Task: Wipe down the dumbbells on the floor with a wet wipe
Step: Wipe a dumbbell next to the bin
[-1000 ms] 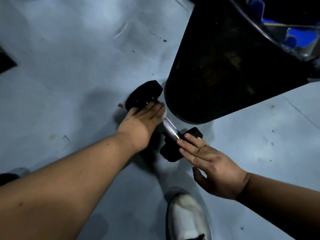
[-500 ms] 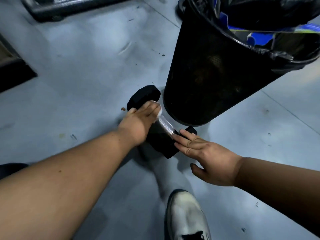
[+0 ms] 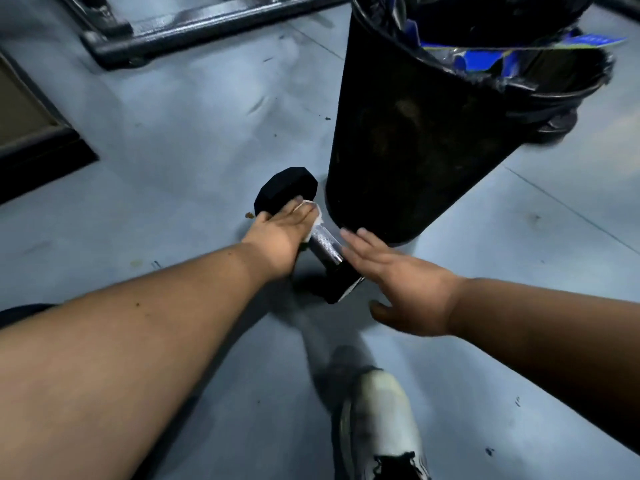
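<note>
The grey floor (image 3: 173, 161) fills the view, scuffed and flecked with small marks. At the far left a dark metal frame (image 3: 194, 26) lies across it, and a dark-edged mat (image 3: 31, 133) sits at the left edge. One black waste bin (image 3: 426, 133) stands at the far right, lined with a black bag and holding blue wrappers; its base is just beside the task's thing and crowds its right side.

One dumbbell (image 3: 325, 245) is in view, lying on the floor at the centre, its far black head near the bin's foot and its near head toward the person.

The left hand (image 3: 280, 233) lies over the far end of the chrome handle, its grip pressing one white wet wipe (image 3: 313, 223) against the metal. The right hand (image 3: 401, 282) rests with straight, spread fingers on the near head, clamped on nothing.

One white shoe (image 3: 381, 424) stands on the floor at the near edge.
</note>
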`<move>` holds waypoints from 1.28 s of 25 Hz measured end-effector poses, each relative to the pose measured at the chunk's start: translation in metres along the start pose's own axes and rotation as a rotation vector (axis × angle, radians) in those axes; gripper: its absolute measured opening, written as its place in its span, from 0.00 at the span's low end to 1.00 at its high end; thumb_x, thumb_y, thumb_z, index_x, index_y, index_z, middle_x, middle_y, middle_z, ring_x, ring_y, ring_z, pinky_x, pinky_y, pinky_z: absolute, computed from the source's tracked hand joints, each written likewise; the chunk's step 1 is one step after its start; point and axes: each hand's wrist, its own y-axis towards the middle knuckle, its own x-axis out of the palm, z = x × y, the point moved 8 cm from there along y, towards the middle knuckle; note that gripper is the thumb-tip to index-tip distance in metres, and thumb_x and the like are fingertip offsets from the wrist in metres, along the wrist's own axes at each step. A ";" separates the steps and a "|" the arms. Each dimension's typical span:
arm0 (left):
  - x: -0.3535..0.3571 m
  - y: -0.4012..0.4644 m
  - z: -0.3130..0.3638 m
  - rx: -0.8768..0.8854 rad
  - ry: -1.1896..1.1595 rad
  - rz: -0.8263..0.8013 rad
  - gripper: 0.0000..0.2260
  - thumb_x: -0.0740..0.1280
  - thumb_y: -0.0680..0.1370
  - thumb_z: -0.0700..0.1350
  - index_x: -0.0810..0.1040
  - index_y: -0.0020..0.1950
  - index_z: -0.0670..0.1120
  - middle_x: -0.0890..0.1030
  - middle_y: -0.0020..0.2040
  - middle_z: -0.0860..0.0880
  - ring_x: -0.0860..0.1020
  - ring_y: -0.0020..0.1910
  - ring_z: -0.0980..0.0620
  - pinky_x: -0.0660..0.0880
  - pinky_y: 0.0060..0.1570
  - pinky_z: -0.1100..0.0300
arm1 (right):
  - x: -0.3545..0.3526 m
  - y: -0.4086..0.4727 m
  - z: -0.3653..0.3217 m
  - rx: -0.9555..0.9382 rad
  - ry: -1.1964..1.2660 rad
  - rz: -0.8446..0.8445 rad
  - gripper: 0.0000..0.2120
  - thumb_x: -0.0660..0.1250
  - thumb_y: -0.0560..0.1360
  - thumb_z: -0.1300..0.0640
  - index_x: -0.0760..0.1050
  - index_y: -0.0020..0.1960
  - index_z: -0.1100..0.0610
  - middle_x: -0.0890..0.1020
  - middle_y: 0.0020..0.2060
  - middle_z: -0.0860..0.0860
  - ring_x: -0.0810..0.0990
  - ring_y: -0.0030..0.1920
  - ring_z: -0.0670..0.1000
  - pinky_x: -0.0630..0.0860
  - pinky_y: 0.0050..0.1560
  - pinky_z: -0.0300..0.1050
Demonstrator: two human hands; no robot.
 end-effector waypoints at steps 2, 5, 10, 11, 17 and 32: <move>-0.003 -0.009 0.024 0.029 -0.033 -0.029 0.38 0.63 0.80 0.39 0.44 0.84 0.50 0.43 0.85 0.54 0.40 0.83 0.54 0.58 0.73 0.50 | -0.004 -0.001 0.000 0.103 0.006 -0.036 0.45 0.68 0.80 0.56 0.41 0.86 0.55 0.37 0.85 0.49 0.38 0.85 0.51 0.47 0.82 0.40; 0.009 -0.027 0.066 0.192 -0.116 -0.053 0.37 0.63 0.81 0.40 0.46 0.85 0.51 0.43 0.85 0.54 0.39 0.83 0.57 0.52 0.75 0.55 | 0.006 -0.002 -0.001 0.139 -0.004 -0.126 0.46 0.66 0.80 0.56 0.37 0.86 0.56 0.35 0.84 0.49 0.37 0.84 0.51 0.47 0.82 0.42; 0.006 0.003 0.013 0.024 -0.026 -0.069 0.43 0.65 0.79 0.40 0.41 0.85 0.53 0.39 0.84 0.56 0.39 0.82 0.57 0.54 0.75 0.49 | 0.011 -0.004 0.003 0.148 -0.014 -0.163 0.47 0.65 0.80 0.58 0.35 0.85 0.54 0.32 0.83 0.47 0.34 0.84 0.51 0.46 0.83 0.45; 0.002 0.007 0.005 -0.027 -0.014 -0.046 0.44 0.66 0.77 0.40 0.40 0.85 0.52 0.39 0.84 0.56 0.38 0.83 0.57 0.55 0.75 0.49 | 0.011 -0.004 0.003 0.151 -0.001 -0.166 0.47 0.65 0.79 0.59 0.35 0.85 0.54 0.31 0.83 0.46 0.33 0.83 0.50 0.47 0.84 0.46; 0.016 -0.025 0.046 0.277 -0.078 -0.033 0.39 0.58 0.81 0.38 0.36 0.82 0.57 0.33 0.80 0.63 0.32 0.77 0.63 0.54 0.73 0.56 | 0.015 -0.004 0.004 0.157 0.004 -0.173 0.49 0.66 0.78 0.58 0.34 0.85 0.53 0.31 0.83 0.46 0.32 0.83 0.51 0.50 0.84 0.49; 0.008 0.002 0.007 -0.002 -0.019 0.128 0.37 0.61 0.80 0.41 0.44 0.85 0.49 0.44 0.85 0.54 0.42 0.83 0.55 0.56 0.73 0.49 | 0.013 -0.004 0.001 0.159 -0.001 -0.162 0.49 0.66 0.78 0.60 0.36 0.85 0.54 0.34 0.84 0.48 0.33 0.83 0.51 0.42 0.83 0.42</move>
